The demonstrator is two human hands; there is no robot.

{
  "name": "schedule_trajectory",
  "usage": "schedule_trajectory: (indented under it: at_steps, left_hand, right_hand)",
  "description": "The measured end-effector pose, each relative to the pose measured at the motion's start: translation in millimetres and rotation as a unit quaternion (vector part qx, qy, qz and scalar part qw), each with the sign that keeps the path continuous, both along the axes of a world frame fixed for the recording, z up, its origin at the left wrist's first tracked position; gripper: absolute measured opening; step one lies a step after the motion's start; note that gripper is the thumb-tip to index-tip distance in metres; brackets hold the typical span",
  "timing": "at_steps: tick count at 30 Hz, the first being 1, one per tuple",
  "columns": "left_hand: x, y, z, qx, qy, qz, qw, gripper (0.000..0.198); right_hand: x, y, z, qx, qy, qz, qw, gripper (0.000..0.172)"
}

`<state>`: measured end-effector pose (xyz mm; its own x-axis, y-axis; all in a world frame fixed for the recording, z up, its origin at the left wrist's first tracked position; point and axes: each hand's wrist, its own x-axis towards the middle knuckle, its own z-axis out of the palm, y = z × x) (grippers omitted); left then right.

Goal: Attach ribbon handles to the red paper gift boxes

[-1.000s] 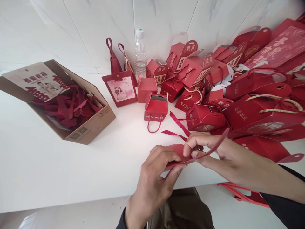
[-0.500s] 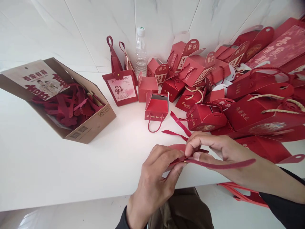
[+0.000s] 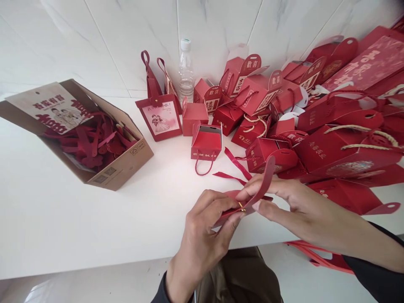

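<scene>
In front of me, near the table's front edge, my left hand [image 3: 203, 225] pinches a red gift bag [image 3: 224, 218] between thumb and fingers. A small gold stud [image 3: 242, 208] shows at the bag's top, by my left fingertips. From there a dark red strap [image 3: 266, 179] curves upward to its rounded free end. My right hand [image 3: 284, 200] is closed around the strap's lower part, thumb on the near side and fingers behind it. Much of the bag is hidden by my hands. Loose red ribbon ends [image 3: 232, 177] lie just beyond my right fingers.
A cardboard box [image 3: 126, 162] of red straps stands at the left. Behind are a finished-looking red bag [image 3: 160, 120], a plastic bottle [image 3: 186, 71] and a small red box [image 3: 206, 143]. Many red gift boxes [image 3: 318, 147] crowd the right. A red stool [image 3: 311, 252] is below.
The strap swung from lying rightward over my right wrist to standing upward. My right fingers moved slightly left and now grip around it; the gold stud shows more. My left hand kept its hold.
</scene>
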<state>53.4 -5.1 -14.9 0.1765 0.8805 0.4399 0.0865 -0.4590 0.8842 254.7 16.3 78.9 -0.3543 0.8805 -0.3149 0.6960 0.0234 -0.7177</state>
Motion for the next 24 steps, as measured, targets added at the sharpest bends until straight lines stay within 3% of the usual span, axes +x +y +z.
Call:
schedule_trajectory:
  at_steps: [9,17,24]
  left_hand:
    - [1.1,0.9,3.8,0.005,0.001,0.006,1.0,0.012]
    - [2.8,-0.1,1.0,-0.012,0.001,0.015,1.0,0.017]
    - [5.6,-4.6,5.6,-0.023,-0.013,0.035,0.999,0.008]
  right_hand:
    - [-9.0,-3.4,7.6,-0.008,0.027,-0.011,1.0,0.021]
    - [-7.6,-7.2,-3.6,0.115,-0.001,0.024,0.993,0.015]
    - [-0.6,-10.1,-22.1,0.211,-0.031,0.036,0.976,0.017]
